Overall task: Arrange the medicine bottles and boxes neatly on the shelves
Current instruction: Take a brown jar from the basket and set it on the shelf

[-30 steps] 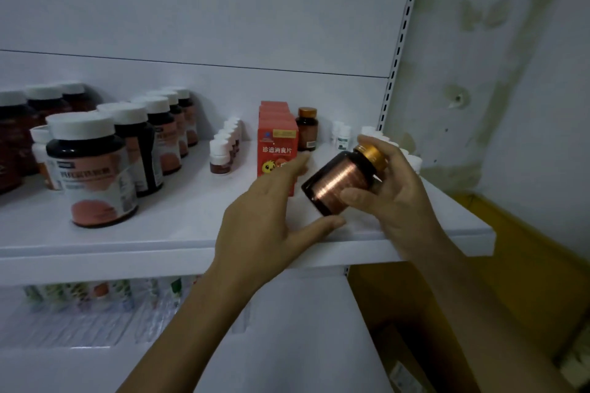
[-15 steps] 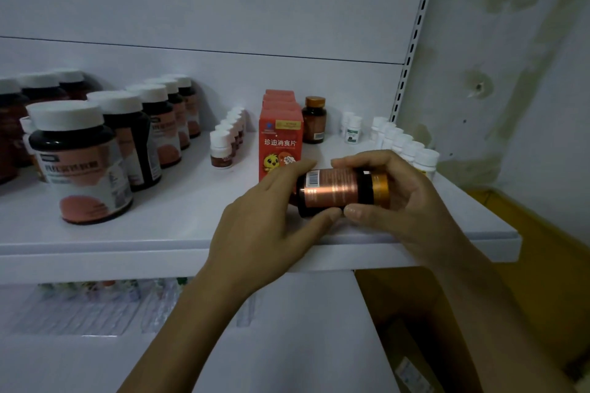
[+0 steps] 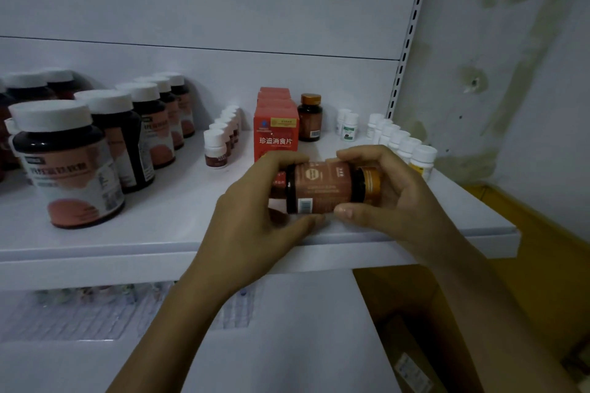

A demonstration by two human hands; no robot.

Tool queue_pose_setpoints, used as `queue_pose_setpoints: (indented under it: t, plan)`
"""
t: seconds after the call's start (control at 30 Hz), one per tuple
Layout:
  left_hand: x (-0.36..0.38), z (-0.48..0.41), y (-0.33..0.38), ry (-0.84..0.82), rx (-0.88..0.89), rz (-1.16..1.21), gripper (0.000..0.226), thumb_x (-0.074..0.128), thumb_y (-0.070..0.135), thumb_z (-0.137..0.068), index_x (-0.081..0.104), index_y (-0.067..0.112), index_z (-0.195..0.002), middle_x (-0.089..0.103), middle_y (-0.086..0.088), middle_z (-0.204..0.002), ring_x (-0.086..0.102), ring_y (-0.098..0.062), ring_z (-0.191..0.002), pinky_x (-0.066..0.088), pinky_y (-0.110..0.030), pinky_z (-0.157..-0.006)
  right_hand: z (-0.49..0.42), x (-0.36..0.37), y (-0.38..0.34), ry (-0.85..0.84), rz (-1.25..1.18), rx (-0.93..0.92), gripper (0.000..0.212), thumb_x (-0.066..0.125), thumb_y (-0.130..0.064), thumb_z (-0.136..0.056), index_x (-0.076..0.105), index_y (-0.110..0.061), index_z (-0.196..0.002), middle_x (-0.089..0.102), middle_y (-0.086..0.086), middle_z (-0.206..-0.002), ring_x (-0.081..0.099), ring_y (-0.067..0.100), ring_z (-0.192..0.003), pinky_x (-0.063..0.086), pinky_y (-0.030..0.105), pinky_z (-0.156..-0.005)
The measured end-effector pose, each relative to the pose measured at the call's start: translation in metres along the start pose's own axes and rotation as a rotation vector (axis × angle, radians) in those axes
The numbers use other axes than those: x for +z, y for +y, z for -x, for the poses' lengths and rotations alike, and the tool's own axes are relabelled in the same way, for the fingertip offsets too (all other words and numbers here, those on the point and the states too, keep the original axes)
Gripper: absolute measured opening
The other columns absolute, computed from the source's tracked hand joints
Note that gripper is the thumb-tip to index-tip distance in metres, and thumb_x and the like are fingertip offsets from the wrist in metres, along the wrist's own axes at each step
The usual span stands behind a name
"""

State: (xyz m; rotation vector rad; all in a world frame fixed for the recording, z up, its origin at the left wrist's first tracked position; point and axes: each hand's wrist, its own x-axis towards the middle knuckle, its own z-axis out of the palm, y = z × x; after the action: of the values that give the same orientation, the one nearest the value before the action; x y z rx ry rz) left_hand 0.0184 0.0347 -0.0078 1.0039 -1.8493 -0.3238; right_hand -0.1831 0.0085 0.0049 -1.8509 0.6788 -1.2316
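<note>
I see both hands clamped on one brown bottle [image 3: 322,188] at centre frame: the left hand [image 3: 255,217] grips its base end, the right hand [image 3: 392,201] its gold-capped end, and the bottle lies on its side just above the front of the white shelf [image 3: 178,233]. Behind it stands a row of red boxes [image 3: 276,131]; I count four tops, the lower part of the front one hidden by my left hand. One matching gold-capped bottle [image 3: 309,118] stands upright just right of the boxes. At left I count about seven large white-capped dark bottles [image 3: 67,163], with more cut off by the frame edge. A file of small white-capped bottles [image 3: 220,143] runs back at centre; I make out five or six. At right, two small white bottles [image 3: 348,124], then six more [image 3: 402,143] along the shelf's edge. The items under the shelf at lower left are too blurred to identify.
</note>
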Motion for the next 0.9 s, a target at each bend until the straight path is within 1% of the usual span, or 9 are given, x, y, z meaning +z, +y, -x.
queue_pose_setpoints:
  t: [0.1, 0.27, 0.37, 0.5, 0.6, 0.67, 0.77, 0.83, 0.9]
  plan:
    - [-0.002, -0.001, 0.001, 0.0, -0.021, 0.037, 0.058, 0.08, 0.026, -0.066, 0.043, 0.045, -0.107, 0.052, 0.022, -0.114, 0.059, -0.004, -0.101, 0.054, -0.016, -0.072, 0.0, 0.002, -0.001, 0.017, -0.047, 0.054, 0.048, 0.074, -0.018, -0.07, 0.056, -0.023, -0.114, 0.065, -0.01, -0.108, 0.064, 0.013, -0.104, 0.055, 0.026, -0.076]
    - [0.0, 0.0, -0.003, -0.02, 0.013, 0.008, 0.067, 0.074, 0.047, -0.069, 0.044, 0.037, -0.128, 0.052, 0.02, -0.123, 0.057, -0.001, -0.105, 0.055, -0.02, -0.072, 0.002, 0.002, -0.001, 0.056, -0.083, 0.041, 0.058, 0.076, -0.004, -0.068, 0.051, -0.023, -0.117, 0.064, -0.001, -0.112, 0.063, 0.018, -0.108, 0.056, 0.029, -0.077]
    - [0.002, 0.0, -0.002, 0.016, 0.042, -0.036, 0.054, 0.072, 0.048, -0.071, 0.047, 0.04, -0.117, 0.055, 0.022, -0.114, 0.057, 0.0, -0.101, 0.054, -0.019, -0.071, 0.001, 0.004, -0.004, 0.09, -0.094, 0.039, 0.067, 0.077, -0.002, -0.065, 0.047, -0.023, -0.122, 0.065, 0.003, -0.114, 0.064, 0.018, -0.107, 0.056, 0.029, -0.078]
    - [0.005, 0.0, -0.002, 0.023, -0.005, -0.083, 0.063, 0.068, 0.06, -0.067, 0.044, 0.041, -0.122, 0.056, 0.022, -0.12, 0.055, 0.003, -0.108, 0.053, -0.022, -0.084, -0.002, 0.008, -0.006, 0.372, -0.186, -0.024, 0.061, 0.077, -0.009, -0.069, 0.049, -0.029, -0.119, 0.071, -0.008, -0.103, 0.066, 0.013, -0.101, 0.056, 0.027, -0.079]
    - [0.009, 0.001, -0.001, 0.067, 0.011, -0.278, 0.066, 0.06, 0.062, -0.075, 0.042, 0.035, -0.132, 0.051, 0.017, -0.131, 0.051, -0.003, -0.112, 0.046, -0.024, -0.089, -0.018, 0.0, -0.012, 0.545, 0.143, -0.082, 0.05, 0.079, -0.015, -0.075, 0.052, -0.031, -0.113, 0.064, -0.013, -0.11, 0.063, 0.009, -0.1, 0.052, 0.017, -0.081]
    - [0.012, 0.001, 0.0, 0.112, 0.024, -0.302, 0.065, 0.06, 0.06, -0.079, 0.04, 0.033, -0.135, 0.049, 0.015, -0.133, 0.049, -0.004, -0.113, 0.039, -0.016, -0.087, -0.039, -0.008, -0.016, 0.484, 0.452, -0.071, 0.043, 0.077, -0.017, -0.076, 0.053, -0.029, -0.11, 0.058, -0.021, -0.106, 0.06, 0.002, -0.094, 0.047, 0.006, -0.074]
    - [0.012, -0.002, -0.001, 0.181, 0.025, -0.235, 0.07, 0.066, 0.048, -0.081, 0.032, 0.031, -0.14, 0.041, 0.017, -0.135, 0.042, -0.001, -0.119, 0.031, -0.009, -0.091, -0.076, -0.011, -0.002, 0.297, 0.672, 0.076, 0.04, 0.079, -0.023, -0.075, 0.054, -0.027, -0.106, 0.06, -0.013, -0.102, 0.06, 0.009, -0.089, 0.052, 0.024, -0.078]
    - [0.009, -0.007, -0.001, 0.201, 0.063, -0.258, 0.071, 0.068, 0.042, -0.082, 0.031, 0.028, -0.141, 0.039, 0.011, -0.14, 0.04, -0.007, -0.126, 0.034, -0.018, -0.098, -0.099, -0.01, 0.015, 0.243, 0.748, 0.134, 0.043, 0.078, -0.026, -0.076, 0.052, -0.023, -0.11, 0.061, 0.0, -0.113, 0.06, 0.02, -0.096, 0.052, 0.034, -0.081]
    - [0.001, -0.015, -0.005, 0.221, 0.148, -0.462, 0.072, 0.066, 0.041, -0.082, 0.031, 0.023, -0.142, 0.04, -0.001, -0.144, 0.039, -0.018, -0.129, 0.036, -0.029, -0.1, -0.118, -0.009, 0.031, 0.25, 0.81, 0.123, 0.046, 0.076, -0.028, -0.079, 0.049, -0.019, -0.115, 0.061, 0.005, -0.12, 0.059, 0.023, -0.102, 0.05, 0.035, -0.082]
